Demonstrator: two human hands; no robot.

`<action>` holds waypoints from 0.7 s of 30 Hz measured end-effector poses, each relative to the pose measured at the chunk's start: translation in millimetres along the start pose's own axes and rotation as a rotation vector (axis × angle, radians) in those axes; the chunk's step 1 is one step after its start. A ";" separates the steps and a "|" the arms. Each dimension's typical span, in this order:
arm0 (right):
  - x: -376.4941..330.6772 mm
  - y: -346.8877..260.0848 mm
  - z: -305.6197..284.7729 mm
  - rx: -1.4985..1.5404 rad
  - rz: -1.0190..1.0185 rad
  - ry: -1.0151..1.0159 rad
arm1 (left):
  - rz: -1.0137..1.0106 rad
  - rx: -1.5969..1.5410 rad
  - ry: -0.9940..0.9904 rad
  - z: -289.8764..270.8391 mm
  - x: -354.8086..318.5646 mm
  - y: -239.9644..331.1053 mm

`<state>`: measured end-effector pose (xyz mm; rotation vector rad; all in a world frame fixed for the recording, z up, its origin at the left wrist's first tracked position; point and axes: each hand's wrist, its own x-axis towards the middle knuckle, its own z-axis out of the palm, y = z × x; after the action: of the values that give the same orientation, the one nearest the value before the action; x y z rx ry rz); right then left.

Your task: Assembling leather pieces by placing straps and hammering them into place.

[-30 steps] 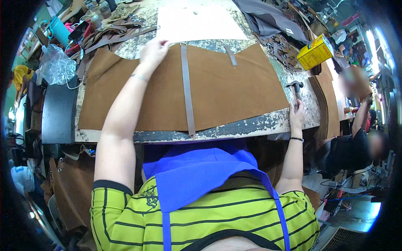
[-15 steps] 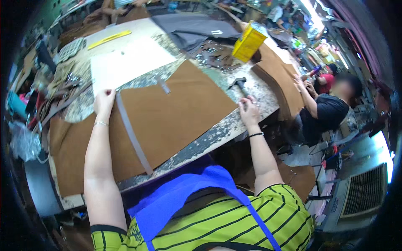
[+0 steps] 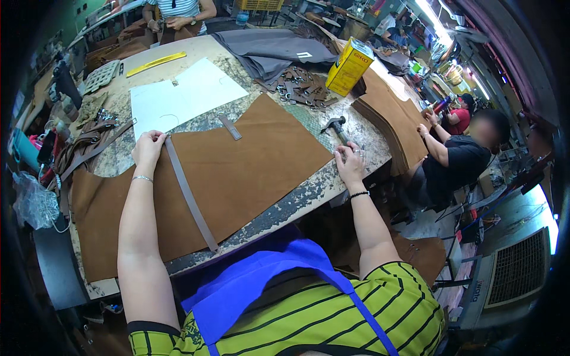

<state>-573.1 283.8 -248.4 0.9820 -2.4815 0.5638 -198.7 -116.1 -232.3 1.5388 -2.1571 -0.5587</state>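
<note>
A large brown leather panel (image 3: 249, 160) lies flat on the worktable, with a long grey-brown strap (image 3: 189, 193) running across it. At the strap's far end, on the panel's upper edge, the thumb and fingers of my left hand (image 3: 148, 148) are pinched together on the strap. Beyond the panel's right corner my right hand (image 3: 351, 163) is closed around the handle end of a hammer (image 3: 336, 124), whose dark head points away from me. A short strap tab (image 3: 230, 126) sits on the panel's upper part, touched by neither hand.
White pattern sheet (image 3: 184, 98), yellow strip (image 3: 155, 63), loose strap pieces with metal rings (image 3: 303, 88) and yellow can (image 3: 349, 68) occupy the table's far side. Stacked brown leather (image 3: 392, 115) lies right, beside a co-worker in black (image 3: 463, 160). Straps (image 3: 95, 142) are heaped left.
Both my hands stay almost where they were, and the hammer shifts only slightly. The co-worker at the right has lowered their hands onto the leather stack.
</note>
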 end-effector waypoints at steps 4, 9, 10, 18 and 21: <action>-1.8 -4.8 -1.7 0.008 0.008 -0.013 | -0.049 -0.004 -0.054 -1.2 1.9 -4.7; -1.3 1.4 9.5 0.069 -0.014 -0.021 | 0.243 -0.282 0.201 12.9 -14.0 -29.4; 1.7 6.2 10.7 0.043 0.007 -0.043 | 0.341 -0.308 0.128 6.4 -23.9 -25.6; 5.8 12.8 1.3 0.032 -0.052 -0.036 | 0.494 0.137 -0.206 -34.3 -174.4 -15.8; 5.7 17.2 9.2 0.037 -0.094 -0.029 | 0.515 0.137 -0.186 -36.2 -207.9 -17.8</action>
<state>-591.2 287.6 -257.0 1.1220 -2.4434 0.5705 -104.0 73.3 -235.3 0.9522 -2.6493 -0.3950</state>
